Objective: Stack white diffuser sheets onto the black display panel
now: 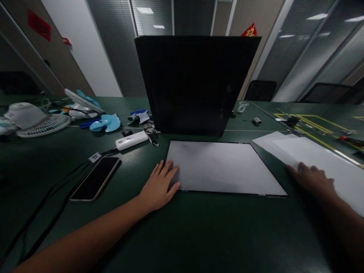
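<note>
Across the dark green surface [222,235] in front of you, a large black panel [199,83] stands upright, its face too dark to show any brand or detail. The thin white panel [218,167] with a dark rim lies flat just in front of it, without readable writing. White paper sheets [307,151] overlap to its right, running out of view at the right edge; a white fan grille [45,126] sits far left. A red sign [250,30] on the wall bears yellow characters, partly hidden by the black panel and too small to read. Your left hand [159,185] is open, fingers spread over the white panel's left edge; your right hand [313,180] is at the sheets, blurred, so you cannot tell whether it grips one. The smartphone [96,178] has a dark screen. Marks on the white handheld device [132,140] are illegible, and the small cable tag [94,157] carries tilted digits, perhaps "18" or "81".
</note>
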The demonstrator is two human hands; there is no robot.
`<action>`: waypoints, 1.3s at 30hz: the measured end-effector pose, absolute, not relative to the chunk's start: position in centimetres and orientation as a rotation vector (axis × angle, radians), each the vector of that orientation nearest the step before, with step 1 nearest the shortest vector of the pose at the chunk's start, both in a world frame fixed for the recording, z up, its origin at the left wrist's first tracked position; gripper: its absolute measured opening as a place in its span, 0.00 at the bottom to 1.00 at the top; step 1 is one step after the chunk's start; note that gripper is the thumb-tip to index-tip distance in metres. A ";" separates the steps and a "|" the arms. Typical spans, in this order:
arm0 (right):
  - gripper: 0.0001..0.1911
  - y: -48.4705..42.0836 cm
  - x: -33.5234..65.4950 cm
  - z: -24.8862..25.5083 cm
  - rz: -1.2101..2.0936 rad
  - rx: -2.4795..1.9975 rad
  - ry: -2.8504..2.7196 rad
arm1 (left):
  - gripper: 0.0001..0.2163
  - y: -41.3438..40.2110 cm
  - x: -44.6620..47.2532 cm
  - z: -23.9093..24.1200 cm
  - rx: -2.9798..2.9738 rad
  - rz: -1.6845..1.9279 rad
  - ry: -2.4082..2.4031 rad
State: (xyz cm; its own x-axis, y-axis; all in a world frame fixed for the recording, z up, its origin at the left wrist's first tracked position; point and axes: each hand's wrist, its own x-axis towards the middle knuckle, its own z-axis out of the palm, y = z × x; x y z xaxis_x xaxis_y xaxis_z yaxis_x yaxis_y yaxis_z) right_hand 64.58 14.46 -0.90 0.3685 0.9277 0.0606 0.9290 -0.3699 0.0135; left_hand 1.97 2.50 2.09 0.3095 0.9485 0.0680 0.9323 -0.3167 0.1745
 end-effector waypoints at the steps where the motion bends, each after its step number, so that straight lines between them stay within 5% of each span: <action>1: 0.52 14.4 64.4 -0.8 -0.052 -2.596 -1.732 | 0.31 2.5 1.9 2.0 2.459 0.245 1.774; 10: 0.53 13.5 62.8 0.5 -0.044 -2.600 -1.721 | 0.30 2.5 1.8 2.0 2.467 0.281 1.767; 24: 0.40 12.9 63.1 1.0 -0.171 -2.470 -1.843 | 0.30 2.4 1.8 2.2 2.438 0.288 1.758; 39: 0.44 12.8 63.0 1.7 -0.206 -2.400 -1.261 | 0.30 2.3 2.0 2.6 2.432 0.274 1.770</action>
State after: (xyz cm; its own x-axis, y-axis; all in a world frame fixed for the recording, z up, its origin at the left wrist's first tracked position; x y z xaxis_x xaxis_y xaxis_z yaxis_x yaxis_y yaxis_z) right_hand 62.96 12.77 1.71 0.5780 0.7516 0.3178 0.8137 -0.5010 -0.2948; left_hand 2.04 2.33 2.60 0.2995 0.9512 0.0746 0.9293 -0.3086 0.2031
